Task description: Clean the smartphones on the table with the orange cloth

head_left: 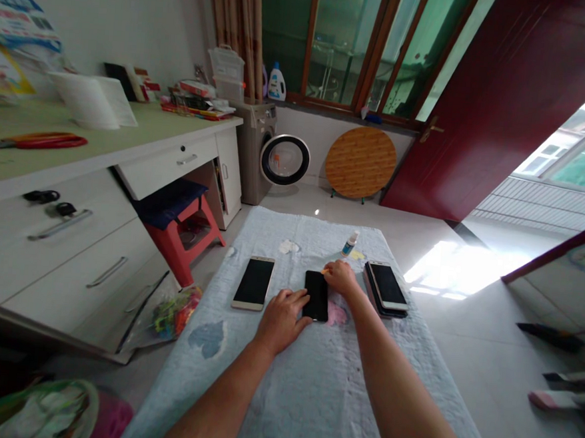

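Cloth-covered bench [304, 407], seen from where I stand behind the person. A black phone [315, 306] lies flat, screen up, midway between the left and right edges, its long sides running toward the far edge. Screen dark.

Left hand [280, 321]: palm down, fingers spread and loose, fingertips on the phone's left side, thumb by its near end. Right hand [342, 277]: at the phone's far right corner, fingers pinched on a small orange piece [325, 271], most of it hidden by the fingers. Hands apart from each other, the phone between them.

Also on the bench: a gold-framed phone [254, 283], screen up and dark, near the left edge; a white-framed phone [388, 286] near the right edge, lying on top of a darker device [371, 294]; a small white bottle [351, 242] with a blue label, upright, toward the far right corner.

Surroundings: red stool [186, 243] on the floor beyond the left edge; washing machine [255, 156], door open, past the far edge.
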Tool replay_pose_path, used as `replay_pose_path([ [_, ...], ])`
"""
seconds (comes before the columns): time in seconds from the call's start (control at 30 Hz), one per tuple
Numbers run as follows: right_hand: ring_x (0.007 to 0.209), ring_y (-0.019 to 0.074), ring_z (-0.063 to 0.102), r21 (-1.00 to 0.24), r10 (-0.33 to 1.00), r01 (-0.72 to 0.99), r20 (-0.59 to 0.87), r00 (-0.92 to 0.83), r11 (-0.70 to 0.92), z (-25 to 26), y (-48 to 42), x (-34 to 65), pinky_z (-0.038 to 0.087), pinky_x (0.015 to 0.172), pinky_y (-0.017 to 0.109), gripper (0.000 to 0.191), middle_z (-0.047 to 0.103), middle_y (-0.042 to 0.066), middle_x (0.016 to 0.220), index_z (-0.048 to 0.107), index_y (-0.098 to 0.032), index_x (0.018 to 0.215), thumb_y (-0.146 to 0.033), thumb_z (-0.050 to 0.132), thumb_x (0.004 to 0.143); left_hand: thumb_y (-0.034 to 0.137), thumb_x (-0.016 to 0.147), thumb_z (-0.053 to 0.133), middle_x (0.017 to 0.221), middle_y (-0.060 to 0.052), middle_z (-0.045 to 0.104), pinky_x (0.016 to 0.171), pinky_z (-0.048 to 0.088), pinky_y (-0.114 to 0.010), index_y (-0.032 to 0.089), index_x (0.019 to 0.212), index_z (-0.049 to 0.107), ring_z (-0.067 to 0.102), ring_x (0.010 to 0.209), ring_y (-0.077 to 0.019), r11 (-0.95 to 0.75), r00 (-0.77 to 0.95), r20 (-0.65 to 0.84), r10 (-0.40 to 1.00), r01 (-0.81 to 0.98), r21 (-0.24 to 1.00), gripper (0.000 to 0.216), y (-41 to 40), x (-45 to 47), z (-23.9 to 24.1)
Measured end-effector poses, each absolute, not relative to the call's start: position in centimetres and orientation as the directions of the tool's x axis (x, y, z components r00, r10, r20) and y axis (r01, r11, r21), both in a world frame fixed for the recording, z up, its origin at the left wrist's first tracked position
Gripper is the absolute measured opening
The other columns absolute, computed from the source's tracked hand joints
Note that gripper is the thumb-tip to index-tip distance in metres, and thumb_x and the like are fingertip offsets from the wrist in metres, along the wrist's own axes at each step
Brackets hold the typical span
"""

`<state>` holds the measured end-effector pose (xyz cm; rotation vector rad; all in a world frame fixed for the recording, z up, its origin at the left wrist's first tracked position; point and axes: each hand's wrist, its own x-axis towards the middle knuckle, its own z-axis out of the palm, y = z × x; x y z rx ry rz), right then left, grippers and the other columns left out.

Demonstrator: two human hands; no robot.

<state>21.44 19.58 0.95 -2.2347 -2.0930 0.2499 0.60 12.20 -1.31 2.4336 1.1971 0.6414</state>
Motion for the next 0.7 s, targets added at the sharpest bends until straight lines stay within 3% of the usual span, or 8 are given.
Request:
replay_pose_path([
  [0.53,0.104,0.0262,0.056,-0.179,0.996,0.984,-0.079,-0.036,0.021,1.6,20.6,16.5,0.041,0.085,0.035,0.032,0.062,0.012,0.110,0.071,-0.024,0.106,-0.027,0.047,0.085,0.033,0.084,0.066,0.136,-0.001,0.056,0.095,0.044,-0.041,0.025,0.128,0.057,0.048,0.109,-0.0256,-0.580,0.550,0.215,0.807,0.670,0.464,0.046,12.2,0.7,-1.4],
  [0.7,0.101,0.0238,0.058,-0.218,0.997,0.975,-0.065,0.029,-0.042,1.0,20.4,18.4,0.041,0.086,0.032,0.033,0.065,0.012,0.109,0.071,-0.021,0.107,-0.023,0.049,0.083,0.034,0.083,0.067,0.136,-0.001,0.056,0.096,0.044,-0.041,0.024,0.128,0.057,0.048,0.110,-0.0253,-0.572,0.541,0.215,0.813,0.675,0.466,0.047,12.2,0.7,-1.3],
])
